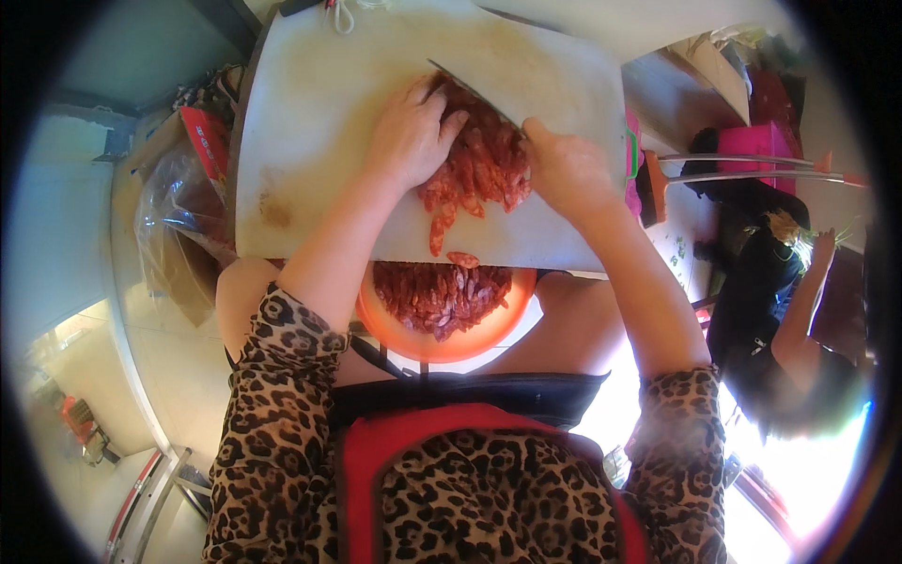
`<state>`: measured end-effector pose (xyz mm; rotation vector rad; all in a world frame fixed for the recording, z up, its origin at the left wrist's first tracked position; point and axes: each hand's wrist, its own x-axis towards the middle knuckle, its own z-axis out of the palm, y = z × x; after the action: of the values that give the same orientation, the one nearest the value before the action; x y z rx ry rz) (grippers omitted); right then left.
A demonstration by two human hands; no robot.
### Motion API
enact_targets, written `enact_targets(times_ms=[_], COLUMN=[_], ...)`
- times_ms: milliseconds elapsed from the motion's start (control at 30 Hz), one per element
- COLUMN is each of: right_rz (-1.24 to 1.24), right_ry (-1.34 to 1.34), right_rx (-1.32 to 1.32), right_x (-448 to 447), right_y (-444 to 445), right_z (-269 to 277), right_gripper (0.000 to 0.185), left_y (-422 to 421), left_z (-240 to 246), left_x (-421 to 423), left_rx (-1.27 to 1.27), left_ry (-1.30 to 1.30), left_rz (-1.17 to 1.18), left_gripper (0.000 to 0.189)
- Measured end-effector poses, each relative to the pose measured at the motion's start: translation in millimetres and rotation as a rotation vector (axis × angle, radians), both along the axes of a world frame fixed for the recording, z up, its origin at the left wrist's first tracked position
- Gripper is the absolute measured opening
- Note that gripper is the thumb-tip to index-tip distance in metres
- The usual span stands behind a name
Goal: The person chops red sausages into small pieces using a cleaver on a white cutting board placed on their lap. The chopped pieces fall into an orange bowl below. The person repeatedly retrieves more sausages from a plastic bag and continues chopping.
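A pile of sliced cured sausage lies on a large white cutting board. My left hand rests on the pile's left side, fingers bent and thumb spread over the slices. At the right, my right hand grips a knife whose thin blade slants up and left along the far edge of the pile; the handle is hidden in the fist. One loose slice lies at the board's near edge. Below that edge, an orange bowl holds many more slices, partly covered by the board.
Left of the board stands a clear plastic bag by cardboard. A dark-handled item and white cord lie at the board's far left. On the right are a pink box, metal rods and another person holding greens.
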<state>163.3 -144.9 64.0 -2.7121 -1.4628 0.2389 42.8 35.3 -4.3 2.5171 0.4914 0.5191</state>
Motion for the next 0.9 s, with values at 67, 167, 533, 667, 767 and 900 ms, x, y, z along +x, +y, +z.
enact_targets(times_ms=[67, 167, 533, 667, 767, 900], right_rz=[0.048, 0.073, -0.015, -0.047, 0.029, 0.155], right_ry=[0.046, 0.105, 0.288, 0.135, 0.003, -0.039], right_rx=[0.038, 0.032, -0.048, 0.084, 0.166, 0.040], right_x=[-13, -34, -105, -71, -33, -33], right_y=[-15, -49, -136, -114, -60, -16], right_z=[3, 5, 55, 34, 12, 2], right_gripper=[0.013, 0.014, 0.018, 0.019, 0.019, 0.018], left_y=[-13, -38, -130, -112, -89, -66], left_z=[-7, -6, 15, 30, 33, 77], left_x=[-11, -38, -142, -145, -151, -171], left_rx=[-0.064, -0.141, -0.328, -0.389, -0.311, -0.419], left_ry=[-0.030, -0.106, -0.148, -0.215, -0.280, -0.220], left_rz=[-0.021, -0.053, -0.141, 0.026, 0.128, 0.351], left_gripper=[0.046, 0.041, 0.035, 0.025, 0.024, 0.024])
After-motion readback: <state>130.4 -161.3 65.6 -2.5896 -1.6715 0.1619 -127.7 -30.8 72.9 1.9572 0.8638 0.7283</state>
